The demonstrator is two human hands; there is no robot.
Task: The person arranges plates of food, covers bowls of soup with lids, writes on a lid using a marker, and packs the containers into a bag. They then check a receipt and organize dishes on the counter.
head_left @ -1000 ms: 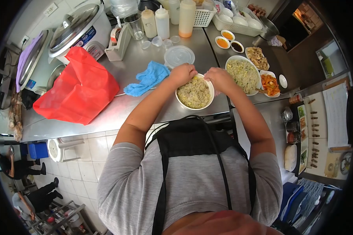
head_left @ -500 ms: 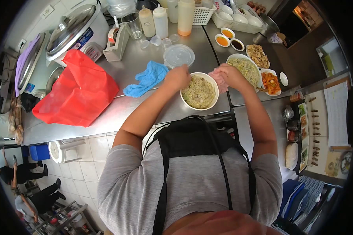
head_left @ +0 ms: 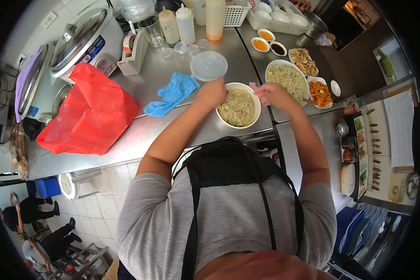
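Note:
A round white bowl stands near the counter's front edge, filled with pale fried rice with green and yellow bits. My left hand is closed on the bowl's left rim, its fingertips partly hidden. On the opposite side, my right hand pinches a crumpled pink cloth against or just beside the rim; contact is hard to tell. Behind the bowl lies a clear round plastic lid. A blue cloth rests to the left of my left hand.
On the left are a red bag and a large cooker. Squeeze bottles line the back. To the right stand a larger bowl of rice, a kimchi dish, a meat dish and sauce cups. Other people are at lower left.
The bowl seems turned: its green bits now show at the lower front instead of the left. The pink cloth has shifted slightly along the right rim. The whole view has moved a little.

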